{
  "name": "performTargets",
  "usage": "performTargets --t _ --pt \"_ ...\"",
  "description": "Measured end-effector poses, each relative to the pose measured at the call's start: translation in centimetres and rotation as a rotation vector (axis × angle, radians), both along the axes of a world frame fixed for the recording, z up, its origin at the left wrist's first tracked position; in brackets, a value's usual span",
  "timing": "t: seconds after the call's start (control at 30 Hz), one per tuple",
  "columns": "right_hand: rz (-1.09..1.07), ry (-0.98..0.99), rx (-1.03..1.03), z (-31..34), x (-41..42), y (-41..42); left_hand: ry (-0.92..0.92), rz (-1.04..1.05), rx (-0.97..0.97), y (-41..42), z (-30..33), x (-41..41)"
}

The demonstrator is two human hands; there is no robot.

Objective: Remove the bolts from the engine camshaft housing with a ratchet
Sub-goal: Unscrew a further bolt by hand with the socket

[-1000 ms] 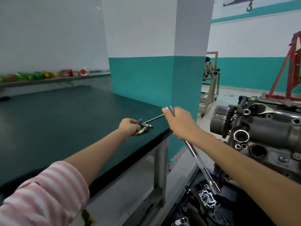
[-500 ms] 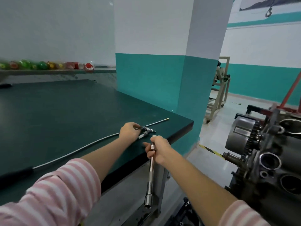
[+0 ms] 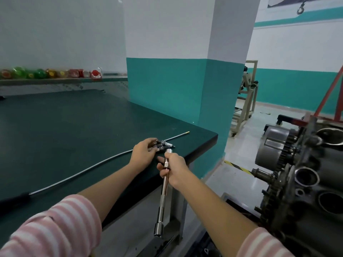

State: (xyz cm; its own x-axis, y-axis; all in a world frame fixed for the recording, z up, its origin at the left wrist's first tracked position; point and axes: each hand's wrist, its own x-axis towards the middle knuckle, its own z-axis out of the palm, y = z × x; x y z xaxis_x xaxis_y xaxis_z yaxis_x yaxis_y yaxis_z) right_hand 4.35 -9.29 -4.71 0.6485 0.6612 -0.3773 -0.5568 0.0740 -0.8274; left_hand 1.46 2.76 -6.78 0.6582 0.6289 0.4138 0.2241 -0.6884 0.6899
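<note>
My right hand (image 3: 174, 168) grips a long chrome ratchet (image 3: 163, 197) near its top end; the tool hangs down over the table's front edge with a socket at its lower tip. My left hand (image 3: 143, 152) rests on the dark green table (image 3: 74, 136) near the corner, its fingertips touching a small pile of removed bolts (image 3: 165, 144). The engine (image 3: 306, 182), grey and greasy with a toothed gear and round openings, stands at the right, apart from both hands.
A thin metal rod (image 3: 92, 166) with a black handle lies across the table. Coloured bottles (image 3: 50, 73) line a ledge behind. A teal and white pillar (image 3: 176, 89) meets the table's far edge. A beige frame stand (image 3: 245, 101) and a red hoist leg (image 3: 328, 95) stand beyond.
My right hand has brought the ratchet from beside the engine over to the table corner, close to my left hand. My left hand has stayed on the bolts.
</note>
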Motion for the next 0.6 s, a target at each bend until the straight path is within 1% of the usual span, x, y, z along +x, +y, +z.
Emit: performTargets --t 0.13,0.2,0.27,0.3,0.37,0.43,0.53,0.6 --pt "0.044 0.062 0.053 0.0 -1.1 -2.5 -0.026 0.048 0.063 -1.0 0.2 -1.1" --pt "0.034 0.055 0.057 0.6 -1.8 -3.9 -0.1 0.054 0.049 -2.7 0.5 -1.9" --pt "0.01 0.034 0.072 1.6 -2.5 -5.2 -0.194 0.034 -0.068 -5.1 1.4 -2.9" --pt "-0.007 0.029 0.089 2.3 -2.9 -5.9 -0.234 -0.015 -0.183 -6.7 2.1 -3.4" --pt "-0.041 0.028 0.124 3.9 -4.0 -7.5 -0.255 -0.153 -0.401 -10.2 3.7 -4.5" --pt "-0.068 0.009 0.15 5.5 -5.4 -9.4 -0.253 -0.241 -0.454 -13.8 5.4 -5.9" --pt "-0.105 0.006 0.237 7.8 -7.6 -13.8 -0.319 -0.318 -0.609 -19.5 8.3 -8.1" --pt "-0.132 0.028 0.338 9.1 -8.6 -17.6 -0.315 -0.38 -0.607 -23.2 9.8 -9.2"
